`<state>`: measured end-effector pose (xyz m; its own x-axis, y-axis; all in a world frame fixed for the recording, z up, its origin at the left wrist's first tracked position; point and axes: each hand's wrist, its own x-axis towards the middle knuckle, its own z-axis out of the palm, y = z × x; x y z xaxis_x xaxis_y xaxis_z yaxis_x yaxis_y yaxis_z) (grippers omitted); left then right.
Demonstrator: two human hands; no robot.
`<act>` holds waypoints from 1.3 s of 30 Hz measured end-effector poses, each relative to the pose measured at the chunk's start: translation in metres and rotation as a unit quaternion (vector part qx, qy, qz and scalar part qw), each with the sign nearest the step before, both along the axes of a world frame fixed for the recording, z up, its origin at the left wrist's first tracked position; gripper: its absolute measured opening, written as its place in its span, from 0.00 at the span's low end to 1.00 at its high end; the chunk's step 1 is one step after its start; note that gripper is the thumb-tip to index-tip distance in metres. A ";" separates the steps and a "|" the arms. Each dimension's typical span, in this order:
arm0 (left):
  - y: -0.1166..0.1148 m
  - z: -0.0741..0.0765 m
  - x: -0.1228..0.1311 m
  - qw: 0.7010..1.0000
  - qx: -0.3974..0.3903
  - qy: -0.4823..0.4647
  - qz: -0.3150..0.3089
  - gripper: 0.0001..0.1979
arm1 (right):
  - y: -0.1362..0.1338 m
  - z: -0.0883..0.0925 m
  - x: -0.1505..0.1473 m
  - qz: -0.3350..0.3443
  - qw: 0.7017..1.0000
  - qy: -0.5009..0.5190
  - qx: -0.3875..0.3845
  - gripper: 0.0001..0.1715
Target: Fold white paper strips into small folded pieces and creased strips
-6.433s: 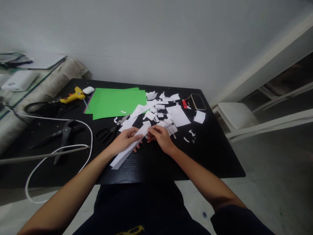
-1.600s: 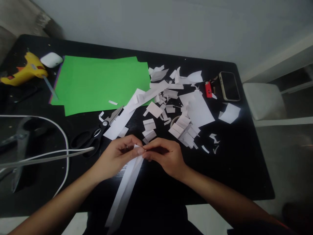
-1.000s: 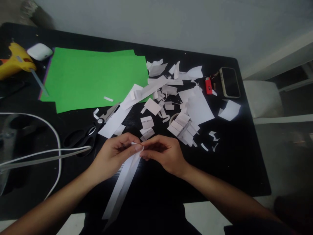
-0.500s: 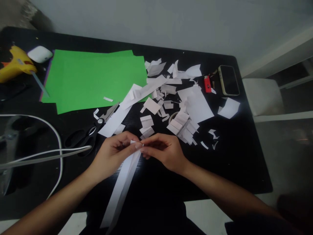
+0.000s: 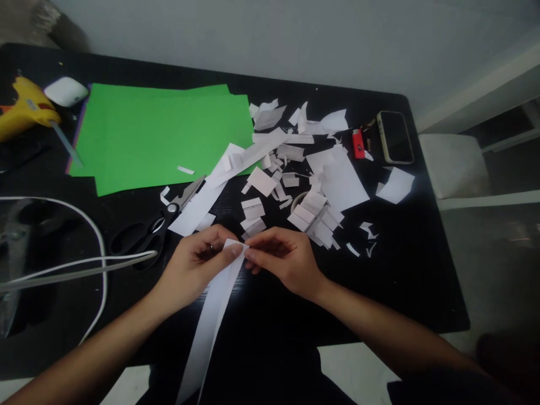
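A long white paper strip (image 5: 206, 320) with a lengthwise crease hangs from my hands, its lower end past the table's front edge. My left hand (image 5: 198, 259) pinches its top end between thumb and fingers. At the strip's top right corner, the thumb and fingertips of my right hand (image 5: 284, 259) are closed on the paper's edge. Just beyond my hands lie small folded paper pieces (image 5: 253, 209). Black-handled scissors (image 5: 172, 208) rest left of them, blades partly against another white strip (image 5: 198, 208).
Green sheets (image 5: 169, 135) lie at the back left, near a yellow glue gun (image 5: 29, 109) and a white case (image 5: 66, 91). Paper scraps (image 5: 341, 180) cover the middle. A red lighter (image 5: 358, 144) and a phone (image 5: 395, 138) sit at right. White cables (image 5: 101, 247) loop at left.
The top of the paper strip shows more above my left thumb, and its hanging part has turned slightly. My right fingertips have shifted a little along the edge.
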<state>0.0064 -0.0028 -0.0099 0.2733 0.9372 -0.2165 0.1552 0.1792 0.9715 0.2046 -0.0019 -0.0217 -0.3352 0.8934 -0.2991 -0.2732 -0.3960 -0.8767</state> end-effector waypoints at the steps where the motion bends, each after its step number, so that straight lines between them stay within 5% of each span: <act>1: 0.000 0.000 0.000 1.000 0.002 0.001 0.001 0.08 | 0.000 0.000 0.000 0.000 1.000 0.002 -0.003 0.11; 23: 0.004 0.000 -0.009 0.994 -0.092 -0.046 -0.027 0.10 | 0.000 -0.001 0.002 0.003 0.998 0.005 0.065 0.07; 39: 0.002 -0.001 -0.009 0.995 -0.078 -0.041 -0.036 0.10 | -0.001 -0.001 0.002 0.009 0.995 -0.028 0.093 0.06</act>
